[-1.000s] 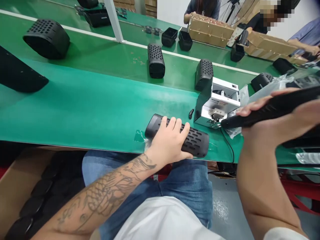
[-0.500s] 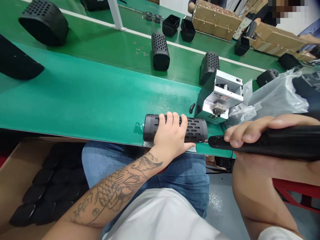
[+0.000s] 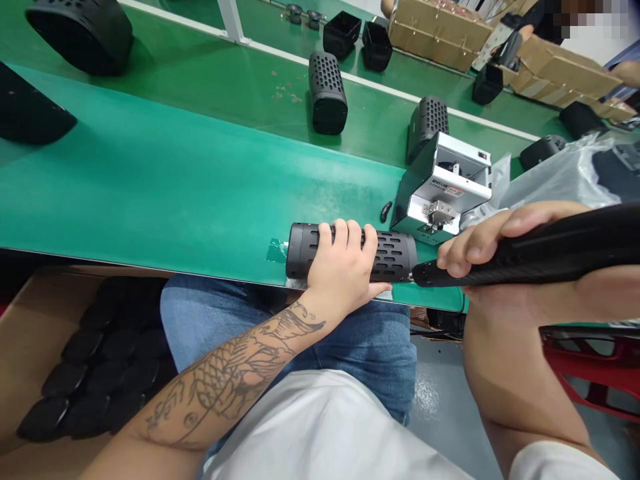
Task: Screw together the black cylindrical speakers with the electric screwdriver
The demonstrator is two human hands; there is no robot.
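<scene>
A black slotted housing (image 3: 395, 255) lies on its side at the front edge of the green bench. My left hand (image 3: 343, 263) is wrapped over its middle from above, thumb on the near side. In my right hand (image 3: 490, 247) is a black electric screwdriver (image 3: 560, 247), held nearly level. Its tip meets the right end of the housing near the lower corner; the screw there is too small to make out. Just behind stands a white and black screw feeder (image 3: 443, 193), with a small black piece (image 3: 385, 212) on its left.
More black housings (image 3: 327, 93) stand upright on the far green strip. At the back are cardboard boxes (image 3: 440, 33) and part of another person. A clear plastic bag (image 3: 555, 177) lies right of the feeder. Below left, a carton (image 3: 30, 340) holds several black parts.
The screwdriver's rear end has risen, along with my right hand, while its tip stays at the housing's right end. My left hand keeps its hold. The whole view has shifted slightly.
</scene>
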